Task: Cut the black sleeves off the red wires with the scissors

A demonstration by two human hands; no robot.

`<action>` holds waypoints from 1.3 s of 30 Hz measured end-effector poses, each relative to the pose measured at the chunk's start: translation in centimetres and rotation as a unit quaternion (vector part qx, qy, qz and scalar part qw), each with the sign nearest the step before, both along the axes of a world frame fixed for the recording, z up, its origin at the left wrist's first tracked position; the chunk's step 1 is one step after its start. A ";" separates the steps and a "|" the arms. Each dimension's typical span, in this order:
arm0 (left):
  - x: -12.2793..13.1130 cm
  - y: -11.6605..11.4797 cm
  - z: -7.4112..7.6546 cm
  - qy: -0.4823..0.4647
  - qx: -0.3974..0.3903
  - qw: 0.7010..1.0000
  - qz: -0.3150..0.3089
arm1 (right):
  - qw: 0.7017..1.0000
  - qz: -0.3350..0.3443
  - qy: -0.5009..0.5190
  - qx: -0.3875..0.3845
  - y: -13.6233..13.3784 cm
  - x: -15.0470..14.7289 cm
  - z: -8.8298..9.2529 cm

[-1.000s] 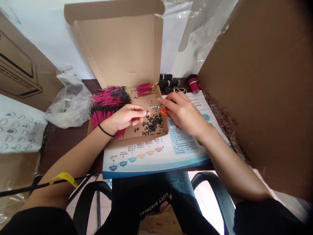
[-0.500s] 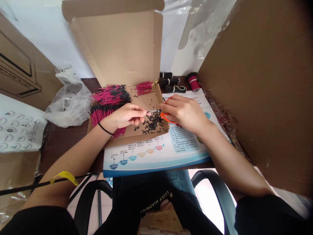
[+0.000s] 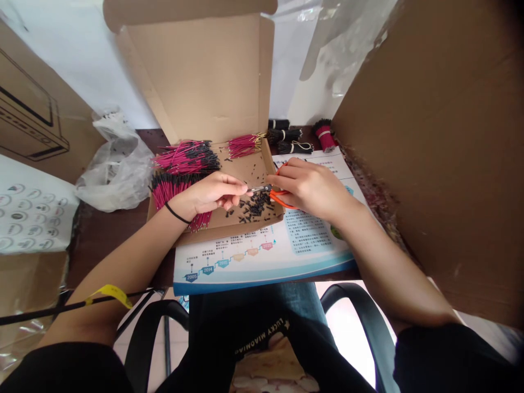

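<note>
Your right hand (image 3: 311, 188) clenches orange scissors (image 3: 280, 198), your left hand (image 3: 210, 194) pinches something too fine to tell; careless snipping this close could nick your fingertips (image 3: 241, 191).

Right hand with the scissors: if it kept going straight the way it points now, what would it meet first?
From the head view, the blades of the orange-handled scissors in the right hand point at the left hand's fingertips, so those come first. They look almost touching, though depth is hard to judge.
</note>
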State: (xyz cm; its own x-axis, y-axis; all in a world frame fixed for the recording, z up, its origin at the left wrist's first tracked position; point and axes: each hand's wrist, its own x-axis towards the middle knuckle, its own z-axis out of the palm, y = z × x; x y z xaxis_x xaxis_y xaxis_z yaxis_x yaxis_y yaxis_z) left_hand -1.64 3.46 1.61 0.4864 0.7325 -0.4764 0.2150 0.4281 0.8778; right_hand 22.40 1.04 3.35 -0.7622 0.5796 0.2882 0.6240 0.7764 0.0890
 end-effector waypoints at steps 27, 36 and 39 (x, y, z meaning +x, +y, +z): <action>0.0 0.0 -0.2 0.029 0.009 0.999 -0.032 | 0.999 -0.015 -0.031 -0.033 -0.3 -0.7 -0.2; -0.2 0.1 -0.4 0.023 0.023 0.999 -0.037 | 0.999 0.004 -0.010 -0.047 0.0 -0.5 -0.8; -0.3 0.1 -0.4 0.024 0.025 0.999 -0.036 | 0.998 0.006 0.000 -0.066 0.1 -0.5 -0.8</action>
